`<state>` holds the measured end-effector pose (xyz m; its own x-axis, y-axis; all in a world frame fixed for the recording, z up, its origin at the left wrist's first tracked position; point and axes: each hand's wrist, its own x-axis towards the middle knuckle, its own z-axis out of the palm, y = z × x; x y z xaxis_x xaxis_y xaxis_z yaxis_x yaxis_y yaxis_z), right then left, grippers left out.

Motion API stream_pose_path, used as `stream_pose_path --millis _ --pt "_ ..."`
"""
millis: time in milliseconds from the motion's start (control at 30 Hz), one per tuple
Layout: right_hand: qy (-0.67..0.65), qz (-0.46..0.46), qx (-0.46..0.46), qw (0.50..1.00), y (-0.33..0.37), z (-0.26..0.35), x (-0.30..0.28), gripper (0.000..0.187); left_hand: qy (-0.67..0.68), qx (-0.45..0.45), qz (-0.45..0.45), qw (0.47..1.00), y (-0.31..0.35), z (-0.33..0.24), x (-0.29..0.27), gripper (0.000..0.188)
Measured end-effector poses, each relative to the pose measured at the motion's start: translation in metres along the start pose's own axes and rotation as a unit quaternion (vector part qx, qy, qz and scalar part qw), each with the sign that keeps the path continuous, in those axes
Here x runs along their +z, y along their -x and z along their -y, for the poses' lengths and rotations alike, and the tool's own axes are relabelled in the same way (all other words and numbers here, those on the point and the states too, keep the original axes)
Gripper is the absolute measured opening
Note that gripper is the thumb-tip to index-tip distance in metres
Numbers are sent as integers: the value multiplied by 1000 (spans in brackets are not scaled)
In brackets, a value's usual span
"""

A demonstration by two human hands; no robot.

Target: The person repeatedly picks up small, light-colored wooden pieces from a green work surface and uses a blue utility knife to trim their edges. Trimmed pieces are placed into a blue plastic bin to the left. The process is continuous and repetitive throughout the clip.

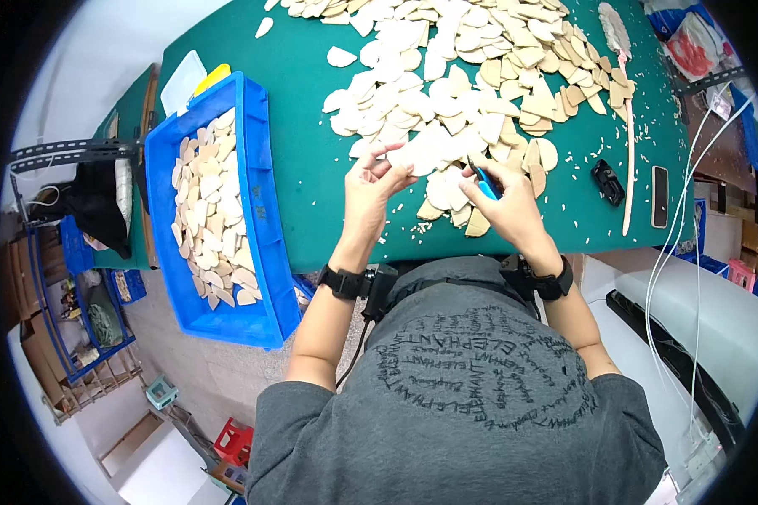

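Observation:
My left hand (376,183) is closed in a pinch at the edge of a pale, flat rounded piece (416,157), though glare washes out its outline. Close by on the right, my right hand (511,206) wraps round a small blue-handled tool (486,184) with a dark, narrow tip aimed up and left toward that piece. Its exact kind is hard to make out. Beyond and around both hands spreads a heap of beige, flat half-round pieces (537,103) on the green table cover (299,168).
A blue crate (265,261) of similar pieces stands at the left table edge. On the right lie a long thin stick (630,160) with a fluffy head, a black object (607,183), a phone (660,197) and scattered pale scraps. White cables (678,206) hang at far right.

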<state>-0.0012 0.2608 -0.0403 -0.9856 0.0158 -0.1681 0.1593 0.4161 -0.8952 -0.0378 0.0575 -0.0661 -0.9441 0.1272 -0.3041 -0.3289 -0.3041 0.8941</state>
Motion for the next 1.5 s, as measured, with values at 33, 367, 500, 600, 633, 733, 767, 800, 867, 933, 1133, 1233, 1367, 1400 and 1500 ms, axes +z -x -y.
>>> stream_pose_path --millis 33,367,500,600,633,733,767,800,867,933,1133,1233,1367,1400,1500 --pt "1 5 -12 1000 -2 4 2 32 6 -1 4 1000 11 -8 3 38" --pt "13 74 -59 995 -6 29 6 31 -21 50 17 998 48 -25 -5 36" --pt "19 72 -85 994 -6 31 7 30 -52 66 15 996 52 -28 -8 35" --pt "44 50 -131 989 -7 27 10 28 -94 95 1 991 54 -30 -7 34" --pt "51 52 -132 989 -8 28 9 28 -100 96 1 990 55 -30 -7 34" --pt "38 62 -129 989 -7 32 9 27 -113 98 -1 989 56 -31 -9 33" --pt "28 67 -126 989 -7 32 9 26 -114 99 -2 989 56 -31 -8 32" --pt "20 64 -128 989 -6 31 10 25 -115 99 -3 988 56 -31 -9 32" --pt "4 61 -132 989 -7 26 13 23 -120 105 -1 987 57 -30 -11 31" --pt "3 53 -130 990 -6 24 16 21 -124 110 1 986 57 -29 -12 31" --pt "-45 42 -97 993 -8 18 30 18 -87 93 -4 992 59 -33 -18 31" --pt "-82 41 -56 994 -10 21 33 15 -65 101 -35 992 62 -33 -25 33" --pt "-100 24 -73 992 -14 5 28 15 -57 178 -202 962 59 -47 -80 40" --pt "-107 21 -79 991 -15 -2 26 15 -49 217 -250 942 59 -53 -105 44" --pt "-126 10 -80 989 -13 -4 22 16 -205 291 -439 825 53 -52 -151 51"
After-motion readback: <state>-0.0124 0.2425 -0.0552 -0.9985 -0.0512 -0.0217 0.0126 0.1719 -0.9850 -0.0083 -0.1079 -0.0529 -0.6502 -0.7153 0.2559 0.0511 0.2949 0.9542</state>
